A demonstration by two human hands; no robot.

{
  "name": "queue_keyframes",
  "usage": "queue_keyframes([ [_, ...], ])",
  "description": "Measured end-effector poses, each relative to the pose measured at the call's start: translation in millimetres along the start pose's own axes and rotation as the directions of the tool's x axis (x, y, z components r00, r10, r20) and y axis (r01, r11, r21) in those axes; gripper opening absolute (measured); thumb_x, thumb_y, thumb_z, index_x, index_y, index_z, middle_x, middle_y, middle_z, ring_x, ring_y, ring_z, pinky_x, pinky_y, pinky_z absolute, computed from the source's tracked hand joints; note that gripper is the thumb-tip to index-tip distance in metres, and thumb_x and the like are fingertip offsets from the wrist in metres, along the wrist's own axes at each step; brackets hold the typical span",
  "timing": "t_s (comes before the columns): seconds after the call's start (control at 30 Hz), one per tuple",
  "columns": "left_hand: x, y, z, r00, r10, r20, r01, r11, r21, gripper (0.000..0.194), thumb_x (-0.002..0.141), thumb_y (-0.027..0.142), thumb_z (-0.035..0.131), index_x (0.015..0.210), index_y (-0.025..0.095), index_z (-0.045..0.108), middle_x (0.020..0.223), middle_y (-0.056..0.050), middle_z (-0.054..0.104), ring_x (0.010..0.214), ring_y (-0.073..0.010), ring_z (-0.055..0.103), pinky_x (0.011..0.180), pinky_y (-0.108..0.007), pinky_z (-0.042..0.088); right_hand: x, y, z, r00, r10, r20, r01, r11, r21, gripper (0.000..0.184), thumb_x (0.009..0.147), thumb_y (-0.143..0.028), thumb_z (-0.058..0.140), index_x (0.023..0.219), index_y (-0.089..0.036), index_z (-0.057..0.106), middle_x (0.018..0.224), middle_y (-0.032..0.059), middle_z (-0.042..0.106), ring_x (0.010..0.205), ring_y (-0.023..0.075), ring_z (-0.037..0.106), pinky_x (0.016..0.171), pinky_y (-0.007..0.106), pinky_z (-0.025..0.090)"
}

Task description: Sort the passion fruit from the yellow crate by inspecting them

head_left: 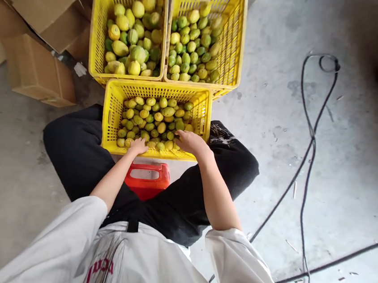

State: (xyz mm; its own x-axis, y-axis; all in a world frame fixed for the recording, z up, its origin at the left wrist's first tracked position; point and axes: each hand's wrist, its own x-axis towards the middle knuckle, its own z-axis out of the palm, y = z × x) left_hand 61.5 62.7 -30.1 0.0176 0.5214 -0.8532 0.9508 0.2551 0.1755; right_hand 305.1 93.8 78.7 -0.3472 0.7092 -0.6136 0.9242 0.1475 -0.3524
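Small yellow-green lemons (161, 128) lie loose in the near yellow crate (154, 152), which is set between my knees. At this crate's front edge, my left hand (138, 145) rests low over the lemons with its fingers partly spread. Farther right, my right hand (189, 141) reaches over the crate's inside, fingers stretched out to the left and touching the fruit. No lemon is seen gripped in either hand, though the fingertips are partly hidden.
Two more yellow crates, a left one (93, 37) with larger lemons and a right one (234, 51) with smaller, greener ones, stand beyond. Cardboard boxes (41, 69) lie at left, a black cable (308, 172) at right. A red plastic stool (147, 186) is under me.
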Motion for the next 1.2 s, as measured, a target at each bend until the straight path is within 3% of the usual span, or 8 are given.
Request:
queue_keyframes([
  [0.1,10,-4,7.2,0.997,-0.054,0.059,0.053,0.998,0.016,0.078,0.096,0.033,0.068,0.170,0.014,0.051,0.176,-0.026,0.053,0.166,-0.0401,0.051,0.132,-0.050,0.044,13,-13,-4,0.992,0.040,0.118,-0.029,0.995,-0.093,0.047,0.113,-0.021,0.055,0.157,-0.007,0.067,0.148,0.0264,0.077,0.141,0.0397,0.074,0.109,0.040,0.059],
  [0.27,23,-6,16.8,0.990,-0.125,0.063,0.122,0.992,0.040,0.082,0.094,0.026,0.069,0.171,0.013,0.044,0.175,-0.028,0.052,0.168,-0.0416,0.046,0.135,-0.059,0.038,44,-34,-15,0.964,0.094,0.247,-0.051,0.983,-0.176,0.047,0.112,-0.020,0.053,0.156,-0.009,0.069,0.149,0.0253,0.076,0.141,0.0402,0.074,0.106,0.042,0.061],
  [0.43,33,-3,23.9,0.986,-0.164,0.039,0.164,0.987,0.002,0.078,0.095,0.025,0.068,0.167,0.008,0.043,0.168,-0.032,0.059,0.167,-0.0412,0.046,0.135,-0.061,0.032,72,-41,-20,0.987,0.076,0.141,-0.051,0.983,-0.176,0.051,0.113,-0.023,0.048,0.160,-0.009,0.063,0.153,0.0253,0.072,0.143,0.0393,0.071,0.112,0.044,0.059],
  [0.63,45,-8,23.4,0.978,-0.206,0.007,0.205,0.971,-0.124,0.088,0.101,0.030,0.062,0.176,0.007,0.022,0.171,-0.033,0.055,0.165,-0.0397,0.051,0.133,-0.058,0.034,102,-27,-4,0.978,0.149,0.149,-0.113,0.968,-0.222,0.054,0.107,-0.018,0.050,0.159,-0.009,0.062,0.161,0.0287,0.061,0.148,0.0430,0.061,0.117,0.051,0.056],
  [0.9,55,-17,20.3,0.988,-0.149,-0.042,0.133,0.954,-0.268,0.079,0.096,0.021,0.062,0.173,0.019,0.041,0.167,-0.027,0.060,0.155,-0.0422,0.060,0.132,-0.059,0.035,145,-9,11,0.987,0.148,0.059,-0.137,0.977,-0.165,0.058,0.105,-0.017,0.052,0.163,-0.012,0.055,0.165,0.0262,0.054,0.148,0.0446,0.054,0.120,0.060,0.051],
  [1.03,62,-21,26.1,0.993,-0.107,-0.053,0.088,0.955,-0.283,0.079,0.098,0.019,0.060,0.175,0.023,0.042,0.167,-0.024,0.058,0.152,-0.0403,0.061,0.130,-0.056,0.038,164,14,28,0.987,0.158,-0.029,-0.159,0.987,-0.020,0.055,0.104,-0.019,0.055,0.158,-0.010,0.055,0.167,0.0286,0.049,0.151,0.0485,0.050,0.122,0.066,0.046],
  [1.2,74,-22,33.5,0.995,-0.090,-0.036,0.077,0.959,-0.271,0.073,0.097,0.019,0.063,0.168,0.023,0.047,0.162,-0.022,0.057,0.143,-0.0390,0.066,0.122,-0.050,0.051,192,44,59,0.982,0.139,-0.131,-0.117,0.980,0.162,0.044,0.109,-0.032,0.055,0.149,-0.014,0.058,0.160,0.0290,0.048,0.148,0.0452,0.051,0.116,0.062,0.050],
])
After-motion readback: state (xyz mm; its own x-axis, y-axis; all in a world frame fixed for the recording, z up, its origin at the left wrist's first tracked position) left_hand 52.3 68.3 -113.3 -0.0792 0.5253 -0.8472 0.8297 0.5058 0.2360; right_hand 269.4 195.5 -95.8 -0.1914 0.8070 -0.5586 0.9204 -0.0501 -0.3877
